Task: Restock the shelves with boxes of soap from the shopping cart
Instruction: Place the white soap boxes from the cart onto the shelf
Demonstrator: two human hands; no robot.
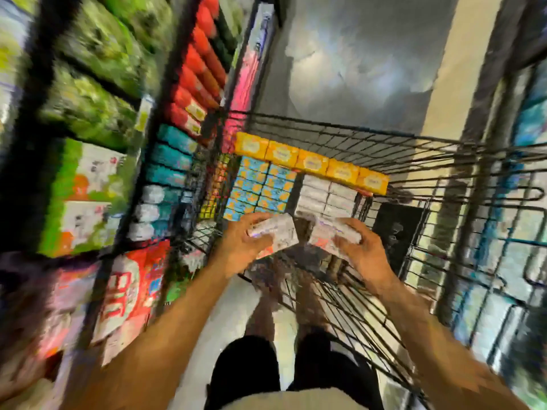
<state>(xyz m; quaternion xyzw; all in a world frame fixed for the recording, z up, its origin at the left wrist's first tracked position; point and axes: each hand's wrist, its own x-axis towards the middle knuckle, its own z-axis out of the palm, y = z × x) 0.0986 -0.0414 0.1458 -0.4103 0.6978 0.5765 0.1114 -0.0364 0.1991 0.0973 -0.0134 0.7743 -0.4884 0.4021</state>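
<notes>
Mid-frame, my left hand [242,244] grips a white soap box [278,232] and my right hand [365,255] grips a second white box [331,235], both blurred, just above the shopping cart [429,161]. Yellow boxes [310,161] and blue boxes [260,187] sit stacked in its far end. Stocked shelves [170,84] fill the frame's left.

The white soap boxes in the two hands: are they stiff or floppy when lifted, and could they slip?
Probably stiff: the white soap boxes keep flat faces and straight edges in the left hand. Likely light, as the right hand seems to hold several at once. Loose stacked boxes may slide apart.
</notes>
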